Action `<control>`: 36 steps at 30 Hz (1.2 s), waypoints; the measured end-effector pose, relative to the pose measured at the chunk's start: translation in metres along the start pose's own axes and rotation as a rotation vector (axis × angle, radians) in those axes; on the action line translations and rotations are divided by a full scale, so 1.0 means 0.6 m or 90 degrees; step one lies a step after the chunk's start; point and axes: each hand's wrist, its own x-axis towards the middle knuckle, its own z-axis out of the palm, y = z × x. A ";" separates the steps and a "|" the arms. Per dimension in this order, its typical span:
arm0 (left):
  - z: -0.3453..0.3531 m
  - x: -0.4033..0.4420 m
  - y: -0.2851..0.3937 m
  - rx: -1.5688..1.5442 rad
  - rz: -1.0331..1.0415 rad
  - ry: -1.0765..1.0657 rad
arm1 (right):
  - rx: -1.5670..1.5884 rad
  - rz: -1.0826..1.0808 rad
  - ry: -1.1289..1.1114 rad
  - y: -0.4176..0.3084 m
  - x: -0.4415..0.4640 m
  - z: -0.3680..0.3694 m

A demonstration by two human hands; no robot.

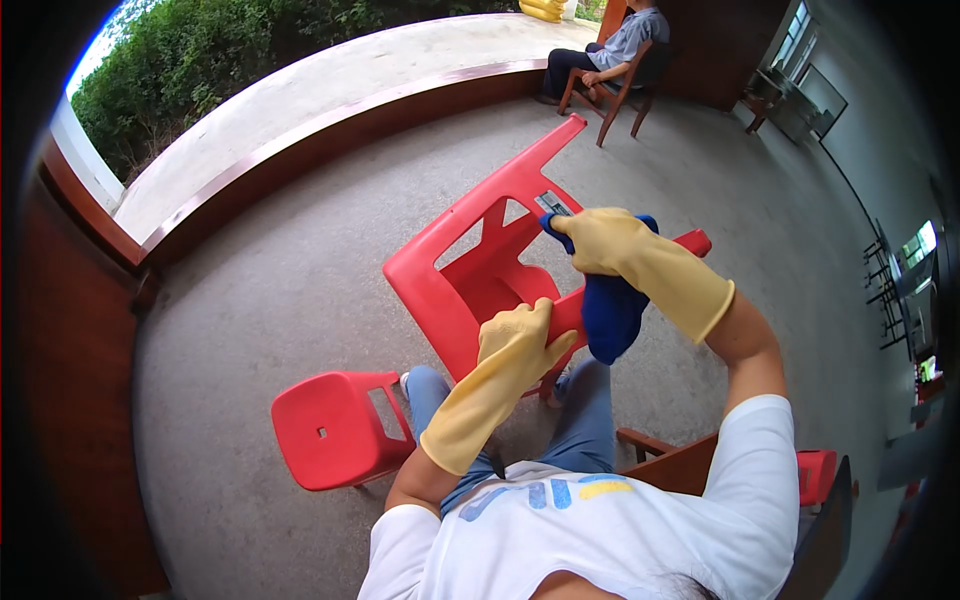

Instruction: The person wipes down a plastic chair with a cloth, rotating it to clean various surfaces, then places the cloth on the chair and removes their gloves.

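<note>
Between my knees a red plastic stool is tipped on its side, its legs pointing away and to the right. My left hand, in a yellow rubber glove, is closed round a lower part of the stool near one leg. In a matching glove, my right hand grips a dark blue cloth against the stool's legs. The cloth hangs down over one leg, and a corner of it pokes out by my fingers. Close to that corner, a small label shows on the stool.
A second red stool stands upright by my left leg. Behind me on the right is a wooden chair. Someone sits on a chair near the doorway, beyond a raised sill. Grey concrete floor surrounds me.
</note>
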 end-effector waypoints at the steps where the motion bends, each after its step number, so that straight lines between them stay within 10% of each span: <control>1: 0.002 -0.002 -0.001 -0.006 0.003 0.004 | 0.002 0.001 -0.002 -0.004 0.013 -0.002; 19: -0.006 -0.001 0.009 -0.005 -0.028 -0.019 | 0.137 0.052 -0.132 0.035 -0.114 0.001; 29: -0.003 -0.002 0.014 0.028 -0.020 0.001 | 1.309 -0.253 0.088 0.125 -0.171 0.275; 36: -0.006 -0.002 0.020 0.033 -0.034 0.007 | 1.628 -0.496 0.040 0.061 -0.159 0.308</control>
